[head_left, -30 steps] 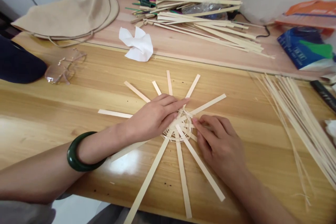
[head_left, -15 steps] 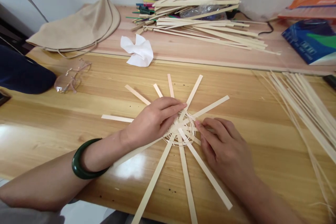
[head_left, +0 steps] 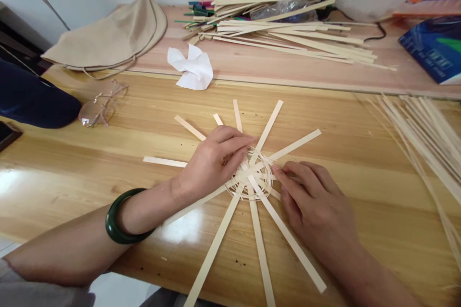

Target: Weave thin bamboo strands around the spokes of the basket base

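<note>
A round woven base of pale, bamboo-like strips lies on the wooden table, with flat spokes radiating from its centre and thin strands circling them. My left hand, with a green bangle at the wrist, rests over the upper left of the weave. Its fingers are bent together with the tips at the ring's upper edge, and it covers the inner ends of some spokes. At the right rim my right hand pinches a strip of the weave between thumb and forefinger; the exact grip is partly hidden.
Loose thin strips lie at the right. Behind are a pile of flat strips, a crumpled white tissue and a beige cloth item. Glasses and a dark blue object sit left; a blue packet stands right.
The view has shifted slightly, so everything appears a little further right. My left fingers have loosened a little, showing a gap above the thumb. My right hand keeps its place at the rim.
</note>
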